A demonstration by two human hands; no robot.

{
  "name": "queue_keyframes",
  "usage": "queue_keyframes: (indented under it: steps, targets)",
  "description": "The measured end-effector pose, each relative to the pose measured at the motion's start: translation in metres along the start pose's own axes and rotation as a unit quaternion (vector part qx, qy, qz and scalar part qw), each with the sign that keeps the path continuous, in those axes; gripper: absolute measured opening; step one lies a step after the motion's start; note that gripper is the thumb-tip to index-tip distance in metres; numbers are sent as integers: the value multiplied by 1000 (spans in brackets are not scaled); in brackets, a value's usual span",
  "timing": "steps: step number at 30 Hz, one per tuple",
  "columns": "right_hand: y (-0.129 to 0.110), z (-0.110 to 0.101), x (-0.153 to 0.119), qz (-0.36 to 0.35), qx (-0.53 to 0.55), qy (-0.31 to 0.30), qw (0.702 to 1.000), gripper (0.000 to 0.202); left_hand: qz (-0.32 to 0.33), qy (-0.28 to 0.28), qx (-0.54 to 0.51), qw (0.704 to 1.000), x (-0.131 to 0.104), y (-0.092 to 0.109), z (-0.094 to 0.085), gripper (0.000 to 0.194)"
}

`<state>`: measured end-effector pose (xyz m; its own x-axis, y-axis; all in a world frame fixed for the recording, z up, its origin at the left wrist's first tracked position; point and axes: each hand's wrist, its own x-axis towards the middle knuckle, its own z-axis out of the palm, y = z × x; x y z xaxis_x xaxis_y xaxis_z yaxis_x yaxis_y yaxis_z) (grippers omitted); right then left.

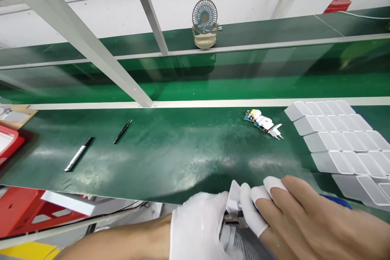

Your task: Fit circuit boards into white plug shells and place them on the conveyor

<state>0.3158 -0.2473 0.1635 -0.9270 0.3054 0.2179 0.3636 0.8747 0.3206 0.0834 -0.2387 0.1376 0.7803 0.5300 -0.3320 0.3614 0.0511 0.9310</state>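
Observation:
My left hand [199, 227], in a white glove, is closed around a small white plastic piece [234, 197] at the table's front edge. My right hand [304, 211], with white cots on its fingertips, is closed just beside it. A metal-jawed tool that looks like pliers [234, 220] shows between the two hands. Part of a blue handle [336, 201] sticks out beyond my right hand, whose fingers hide most of the tool. Farther back on the green table lies a small circuit board assembly [263, 123] with white parts and plug pins.
Rows of white plastic housings [332, 141] stand at the right. A marker [79, 154] and a black pen-like tool [122, 131] lie at the left, near a red tray [12, 140]. A small fan [204, 22] sits on the shelf behind a slanting metal post [122, 77].

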Motion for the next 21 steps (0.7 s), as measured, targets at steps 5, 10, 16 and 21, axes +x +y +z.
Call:
queue_keyframes:
  steps: [5,10,16,21]
  targets:
    - [3,-1,7,2,-8,-29,1000,9,-11,30,46,998,4,-11,6,35]
    - [7,-6,11,-7,-16,-23,1000,7,-29,15,66,997,4,-3,6,26]
    - [8,-10,13,-2,-21,-9,1000,5,-37,-15,69,997,-2,14,-9,22]
    - [9,-10,10,18,-14,-5,1000,9,-70,26,70,995,-4,21,-10,19]
